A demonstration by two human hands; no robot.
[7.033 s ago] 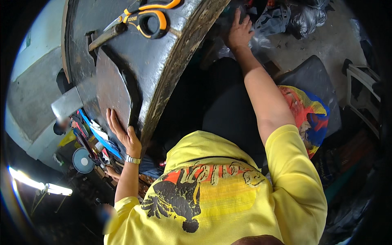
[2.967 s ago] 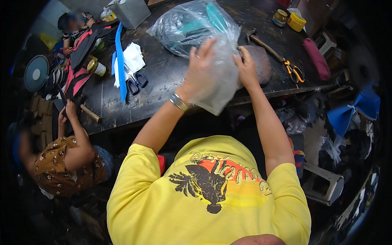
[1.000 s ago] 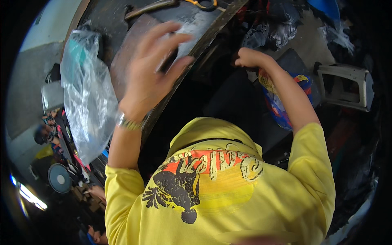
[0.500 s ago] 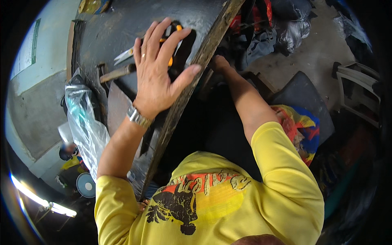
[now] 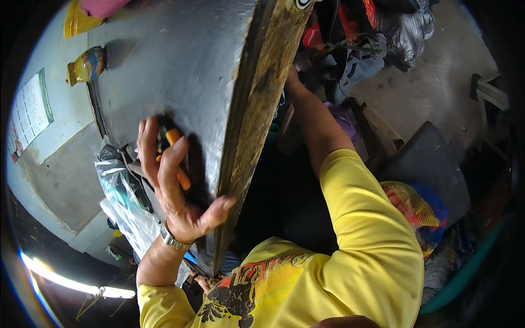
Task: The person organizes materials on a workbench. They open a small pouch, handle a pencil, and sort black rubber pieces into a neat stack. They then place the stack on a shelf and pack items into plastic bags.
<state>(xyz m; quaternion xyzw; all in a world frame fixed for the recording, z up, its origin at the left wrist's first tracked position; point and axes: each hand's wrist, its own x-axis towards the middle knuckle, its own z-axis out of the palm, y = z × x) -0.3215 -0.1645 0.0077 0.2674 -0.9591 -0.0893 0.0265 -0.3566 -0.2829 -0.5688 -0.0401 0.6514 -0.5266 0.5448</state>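
My left hand (image 5: 174, 188) rests on the dark tabletop (image 5: 180, 71), fingers and thumb apart, with a metal-banded watch (image 5: 173, 238) at the wrist. Under and beside its fingers lie tools with orange handles (image 5: 174, 136); the hand covers most of them, so their kind is unclear. My right arm (image 5: 314, 117) reaches down past the table's worn wooden edge (image 5: 268, 93). The right hand is almost wholly hidden behind that edge, and whatever it touches cannot be seen.
A clear plastic bag (image 5: 131, 213) hangs by the table's left side. A yellow and blue container (image 5: 87, 65) stands at the far left edge. Right of the table are grey plastic bags (image 5: 413, 38), wooden boards (image 5: 380, 128), a dark panel (image 5: 426, 164) and a colourful mesh bag (image 5: 418, 210).
The view has tilted, showing more of the table's edge and far end. My left hand stays on the tabletop, now hiding the scissors blades seen before. My right arm still reaches below the edge.
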